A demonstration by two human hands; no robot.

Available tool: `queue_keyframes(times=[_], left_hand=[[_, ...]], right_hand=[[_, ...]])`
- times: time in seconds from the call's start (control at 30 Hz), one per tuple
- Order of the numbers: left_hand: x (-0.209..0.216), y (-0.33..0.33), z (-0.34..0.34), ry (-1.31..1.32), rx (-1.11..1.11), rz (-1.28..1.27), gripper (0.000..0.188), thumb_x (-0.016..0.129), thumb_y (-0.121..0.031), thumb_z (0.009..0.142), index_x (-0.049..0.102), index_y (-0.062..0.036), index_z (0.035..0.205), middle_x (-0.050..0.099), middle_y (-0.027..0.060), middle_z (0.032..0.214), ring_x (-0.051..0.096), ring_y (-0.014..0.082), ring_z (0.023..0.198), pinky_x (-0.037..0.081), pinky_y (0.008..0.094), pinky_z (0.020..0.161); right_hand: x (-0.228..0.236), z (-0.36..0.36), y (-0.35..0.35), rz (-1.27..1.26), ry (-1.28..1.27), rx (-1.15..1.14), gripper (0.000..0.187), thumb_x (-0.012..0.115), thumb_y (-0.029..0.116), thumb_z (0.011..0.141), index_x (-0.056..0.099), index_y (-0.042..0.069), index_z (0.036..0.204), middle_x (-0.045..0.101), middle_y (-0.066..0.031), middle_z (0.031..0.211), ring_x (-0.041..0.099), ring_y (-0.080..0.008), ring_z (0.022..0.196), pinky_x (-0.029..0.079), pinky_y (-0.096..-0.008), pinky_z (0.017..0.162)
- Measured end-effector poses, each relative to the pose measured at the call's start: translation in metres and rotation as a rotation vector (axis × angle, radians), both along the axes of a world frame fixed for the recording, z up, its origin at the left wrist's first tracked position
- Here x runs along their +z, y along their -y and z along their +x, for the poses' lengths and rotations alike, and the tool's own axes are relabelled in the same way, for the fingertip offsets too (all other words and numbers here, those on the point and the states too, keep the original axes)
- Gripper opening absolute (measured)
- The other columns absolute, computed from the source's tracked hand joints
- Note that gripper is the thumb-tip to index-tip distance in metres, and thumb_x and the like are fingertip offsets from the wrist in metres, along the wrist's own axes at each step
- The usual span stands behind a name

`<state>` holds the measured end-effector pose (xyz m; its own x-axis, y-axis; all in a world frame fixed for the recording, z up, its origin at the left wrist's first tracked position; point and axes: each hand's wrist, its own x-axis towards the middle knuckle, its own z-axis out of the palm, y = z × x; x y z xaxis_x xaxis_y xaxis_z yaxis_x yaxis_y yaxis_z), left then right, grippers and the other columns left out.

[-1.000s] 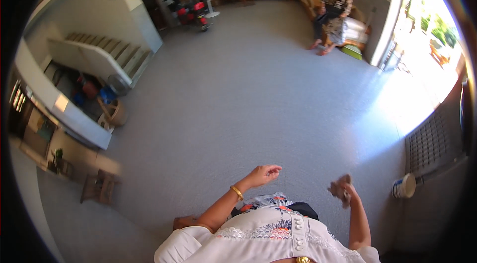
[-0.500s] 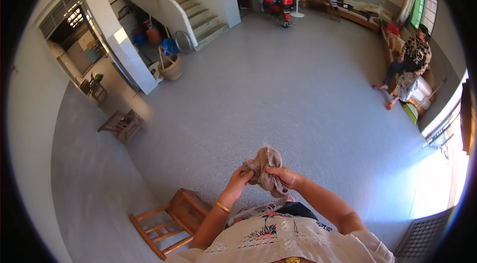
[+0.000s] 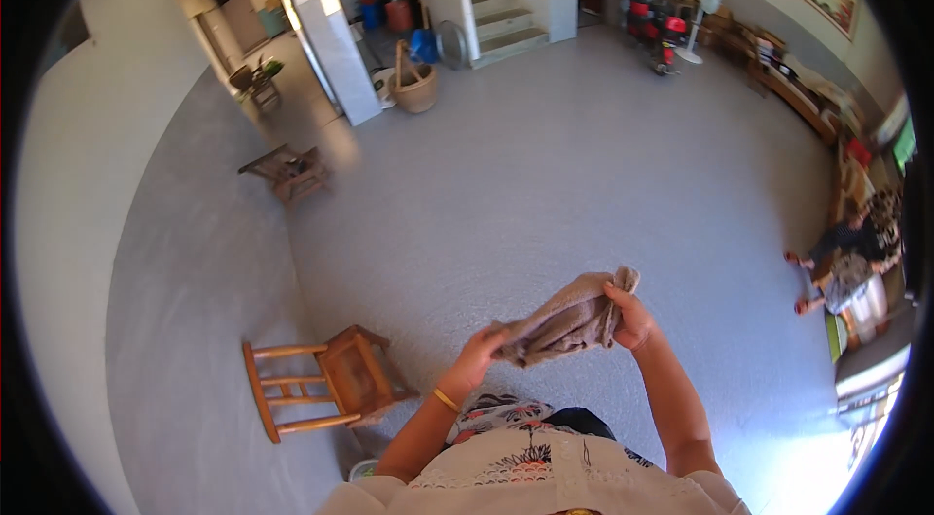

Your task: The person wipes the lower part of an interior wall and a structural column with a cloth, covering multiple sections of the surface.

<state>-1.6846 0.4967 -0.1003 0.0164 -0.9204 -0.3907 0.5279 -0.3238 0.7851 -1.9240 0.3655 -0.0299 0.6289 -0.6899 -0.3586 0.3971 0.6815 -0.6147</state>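
Note:
A brown-grey cloth (image 3: 564,320) stretches between my two hands, above the floor in front of my body. My left hand (image 3: 479,356) pinches its left end, and a gold bangle shows on that wrist. At the upper right end, my right hand (image 3: 630,318) grips the cloth with the thumb on top, and a bunched bit sticks up past the fingers. Loose folds sag between the hands.
A wooden chair (image 3: 355,374) stands close at my left. Beyond it is a small wooden stool (image 3: 290,173). A basket (image 3: 413,90) sits by the stairs (image 3: 496,14). A red scooter (image 3: 666,43) and a white fan (image 3: 710,0) are far back. Another person (image 3: 851,252) sits at the right.
The bunched cloth is now spread out between my hands. My right hand has moved right and up, away from the left. The view has turned, so the room sits differently.

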Motion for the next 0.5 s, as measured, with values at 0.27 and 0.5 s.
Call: queue_keyframes(times=[0.27,0.5], left_hand=[[0.011,0.005,0.023,0.568,-0.241,-0.261,0.083,0.073,-0.029,0.067,0.029,-0.0043,0.132,0.04,0.0074,0.129,0.037,0.02,0.118,0.032,0.033,0.096],[0.014,0.024,0.093,0.111,-0.188,-0.051,0.063,0.066,-0.026,0.075,0.039,0.0019,0.124,0.05,0.0091,0.119,0.046,0.0181,0.11,0.037,0.0322,0.094]], right_hand=[[0.019,0.091,-0.001,-0.339,-0.27,0.789,0.062,0.063,0.031,0.08,0.039,-0.004,0.125,0.051,-0.0133,0.117,0.05,-0.0196,0.105,0.042,-0.0306,0.089],[0.029,0.167,0.064,-0.415,-0.113,0.894,0.056,0.062,0.031,0.082,0.042,-0.003,0.122,0.051,-0.0094,0.116,0.048,-0.0155,0.105,0.042,-0.0295,0.088]])
